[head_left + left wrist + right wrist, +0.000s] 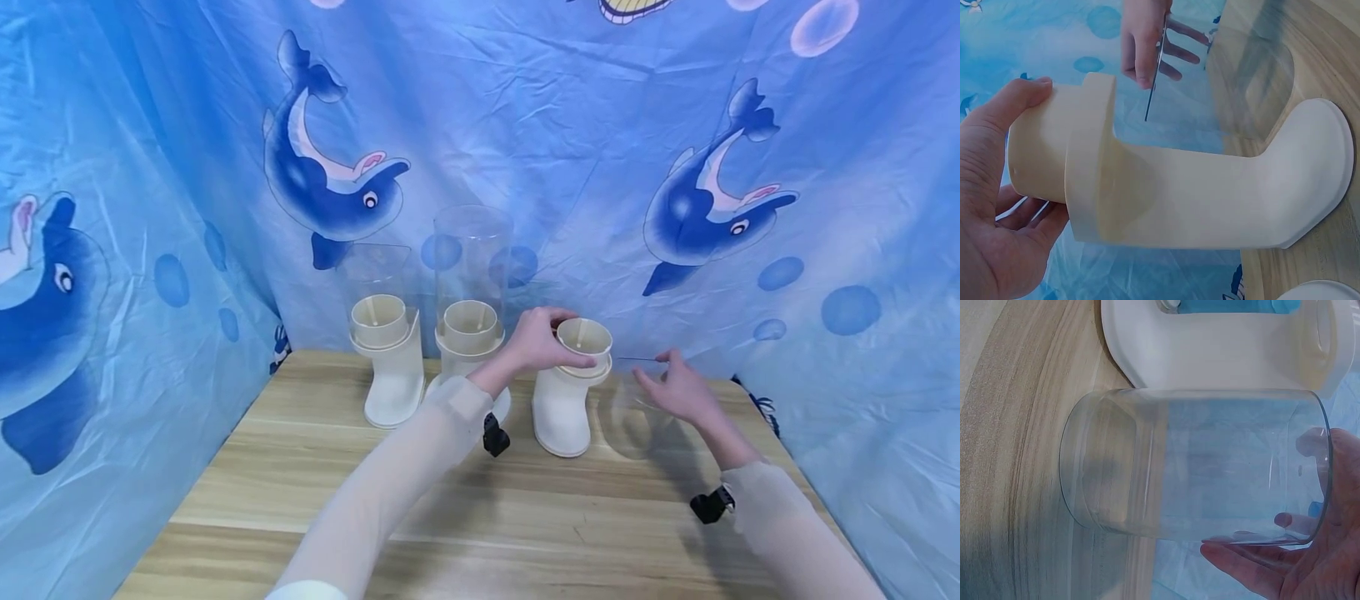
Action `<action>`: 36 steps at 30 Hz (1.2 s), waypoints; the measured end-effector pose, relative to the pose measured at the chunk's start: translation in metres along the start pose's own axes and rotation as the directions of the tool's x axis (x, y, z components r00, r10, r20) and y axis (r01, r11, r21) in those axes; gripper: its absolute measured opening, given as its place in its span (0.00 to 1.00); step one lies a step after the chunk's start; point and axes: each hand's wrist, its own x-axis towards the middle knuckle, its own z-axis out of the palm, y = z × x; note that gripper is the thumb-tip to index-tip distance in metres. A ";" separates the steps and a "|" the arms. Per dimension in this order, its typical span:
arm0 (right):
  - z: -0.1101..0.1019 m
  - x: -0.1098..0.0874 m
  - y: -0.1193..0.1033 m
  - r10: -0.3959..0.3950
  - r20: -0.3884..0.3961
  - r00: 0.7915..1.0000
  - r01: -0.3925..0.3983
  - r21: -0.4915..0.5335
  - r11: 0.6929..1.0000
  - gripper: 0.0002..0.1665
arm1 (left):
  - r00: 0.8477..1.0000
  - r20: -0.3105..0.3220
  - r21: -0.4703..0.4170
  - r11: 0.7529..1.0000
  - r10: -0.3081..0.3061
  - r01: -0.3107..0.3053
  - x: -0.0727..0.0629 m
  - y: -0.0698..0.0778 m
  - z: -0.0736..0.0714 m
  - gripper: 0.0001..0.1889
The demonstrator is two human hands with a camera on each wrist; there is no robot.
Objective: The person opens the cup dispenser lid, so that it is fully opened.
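In the head view a cream-white plastic stand (pixel 562 412), boot-shaped with a round collar on top, stands upright on the table. My left hand (pixel 540 342) grips this collar; the left wrist view shows the thumb (pixel 1025 94) on one side of it and fingers on the other. To its right, my right hand (pixel 678 392) holds a clear cylindrical container (pixel 1210 462) by its rim. One finger (pixel 1241 567) lies along the container's outside, while other fingertips show through the clear wall. The container stands close beside the white stand.
Two similar white stands (pixel 397 379) are lined up on the left of the wooden table (pixel 525 533). Behind them rise clear containers, a tall one (pixel 474 242) and a shorter one (pixel 378 267). A blue dolphin-print curtain (pixel 540 150) encloses the back and sides.
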 end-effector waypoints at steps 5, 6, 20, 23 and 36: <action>0.005 -0.002 0.003 0.003 0.001 1.000 -0.003 0.003 1.000 0.48 | 1.000 0.008 -0.010 1.000 -0.009 0.009 -0.001 -0.004 0.004 0.40; 0.006 -0.003 0.004 0.006 0.004 1.000 -0.006 0.004 1.000 0.48 | 1.000 0.011 -0.010 1.000 -0.010 0.010 -0.001 -0.005 0.005 0.41; 0.021 -0.009 0.014 0.010 0.019 1.000 -0.010 0.004 1.000 0.50 | 0.998 0.031 0.035 0.998 0.048 -0.049 -0.012 -0.008 0.013 0.47; 0.019 -0.010 0.014 0.007 0.034 0.999 -0.007 0.021 1.000 0.49 | 0.995 0.017 0.081 0.992 0.095 -0.096 -0.018 0.000 0.008 0.51; -0.002 0.010 0.006 -0.017 0.039 0.999 0.015 0.029 0.999 0.50 | 0.704 -0.393 0.235 0.804 0.592 -0.546 -0.065 0.013 -0.070 0.43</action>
